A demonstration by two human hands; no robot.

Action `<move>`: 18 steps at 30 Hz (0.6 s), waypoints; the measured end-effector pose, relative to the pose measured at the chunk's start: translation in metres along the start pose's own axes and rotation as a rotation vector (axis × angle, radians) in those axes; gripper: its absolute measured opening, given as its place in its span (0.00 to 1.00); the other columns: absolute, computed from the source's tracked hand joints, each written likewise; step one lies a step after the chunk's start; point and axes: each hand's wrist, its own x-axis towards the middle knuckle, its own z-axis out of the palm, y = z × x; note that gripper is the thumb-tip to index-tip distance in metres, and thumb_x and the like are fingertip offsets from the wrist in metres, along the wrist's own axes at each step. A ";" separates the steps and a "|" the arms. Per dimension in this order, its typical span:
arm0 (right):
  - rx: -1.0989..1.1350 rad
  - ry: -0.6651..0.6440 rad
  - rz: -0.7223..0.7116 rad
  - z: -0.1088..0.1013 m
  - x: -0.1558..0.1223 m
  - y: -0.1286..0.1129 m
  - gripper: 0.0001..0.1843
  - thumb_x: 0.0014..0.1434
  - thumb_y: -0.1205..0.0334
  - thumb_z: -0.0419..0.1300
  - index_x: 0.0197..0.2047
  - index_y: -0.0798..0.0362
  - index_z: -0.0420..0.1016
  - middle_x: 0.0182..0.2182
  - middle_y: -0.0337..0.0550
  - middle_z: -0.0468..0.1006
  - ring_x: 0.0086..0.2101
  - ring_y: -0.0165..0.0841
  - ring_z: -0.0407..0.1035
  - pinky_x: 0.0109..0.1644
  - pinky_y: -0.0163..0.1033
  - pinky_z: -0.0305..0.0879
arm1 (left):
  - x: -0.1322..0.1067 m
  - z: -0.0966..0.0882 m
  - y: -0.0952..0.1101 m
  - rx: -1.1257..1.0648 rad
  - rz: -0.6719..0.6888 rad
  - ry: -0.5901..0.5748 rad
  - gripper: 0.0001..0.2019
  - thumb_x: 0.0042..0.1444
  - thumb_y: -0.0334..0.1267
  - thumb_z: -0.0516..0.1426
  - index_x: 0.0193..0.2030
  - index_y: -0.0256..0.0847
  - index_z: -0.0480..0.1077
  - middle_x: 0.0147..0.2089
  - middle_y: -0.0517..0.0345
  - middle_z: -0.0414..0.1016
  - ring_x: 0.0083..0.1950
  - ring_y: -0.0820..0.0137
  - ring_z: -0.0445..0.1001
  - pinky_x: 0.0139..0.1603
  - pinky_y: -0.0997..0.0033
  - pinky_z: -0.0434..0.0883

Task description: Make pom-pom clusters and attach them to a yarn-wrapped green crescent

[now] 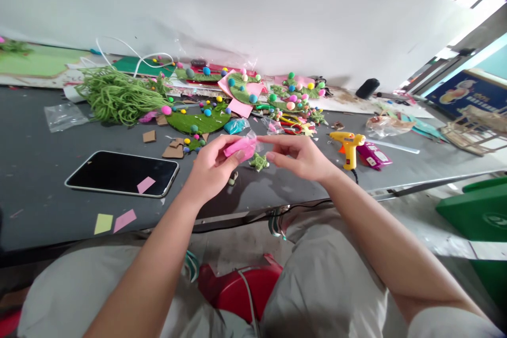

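In my left hand (216, 163) is a bright pink, soft-looking packet in clear plastic (242, 148), gripped between thumb and fingers just above the table. My right hand (299, 156) reaches in from the other side. Its index fingertip is at the packet's clear plastic edge, with the thumb apart below; its other fingers are curled. Beneath the hands, a small green fuzzy star-shaped piece (259, 162) lies on the table. A similar blue packet (236, 125) rests just beyond my left hand. Left of that is a green leaf-like piece with coloured pompoms (198, 119).
A phone (122, 173) lies at left, near paper scraps (103, 223) and cardboard bits (173, 149). Green fuzzy stems (119, 95) are piled behind. At right are a yellow glue gun (348, 148) with its cord and a purple packet (376, 156). A white panel (237, 10) stands behind.
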 end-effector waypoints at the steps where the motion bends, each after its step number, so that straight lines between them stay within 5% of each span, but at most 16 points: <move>1: 0.013 -0.012 -0.013 0.002 0.000 0.001 0.26 0.67 0.54 0.65 0.64 0.55 0.78 0.27 0.36 0.73 0.25 0.25 0.59 0.27 0.32 0.57 | 0.000 0.000 0.000 0.004 0.006 -0.002 0.18 0.61 0.49 0.66 0.52 0.41 0.78 0.51 0.52 0.80 0.51 0.61 0.78 0.49 0.68 0.75; 9: 0.173 -0.110 -0.022 0.013 0.000 0.000 0.30 0.67 0.59 0.63 0.69 0.60 0.71 0.25 0.33 0.66 0.25 0.24 0.56 0.27 0.32 0.55 | 0.000 -0.002 -0.003 0.001 0.019 -0.020 0.19 0.61 0.50 0.66 0.53 0.41 0.79 0.50 0.52 0.81 0.48 0.64 0.79 0.48 0.70 0.75; 13: 0.103 -0.157 -0.039 0.017 -0.002 0.000 0.32 0.67 0.62 0.61 0.73 0.58 0.66 0.23 0.29 0.61 0.24 0.24 0.53 0.28 0.33 0.54 | 0.000 -0.003 -0.001 0.025 0.006 -0.011 0.21 0.61 0.52 0.66 0.54 0.40 0.79 0.52 0.51 0.82 0.49 0.62 0.80 0.49 0.69 0.76; 18: -0.031 -0.148 -0.071 0.022 -0.004 -0.002 0.30 0.67 0.63 0.61 0.71 0.55 0.69 0.25 0.31 0.67 0.25 0.25 0.56 0.30 0.33 0.58 | -0.002 -0.003 0.003 -0.035 -0.034 -0.043 0.22 0.59 0.53 0.67 0.52 0.40 0.80 0.48 0.52 0.83 0.46 0.62 0.81 0.45 0.70 0.77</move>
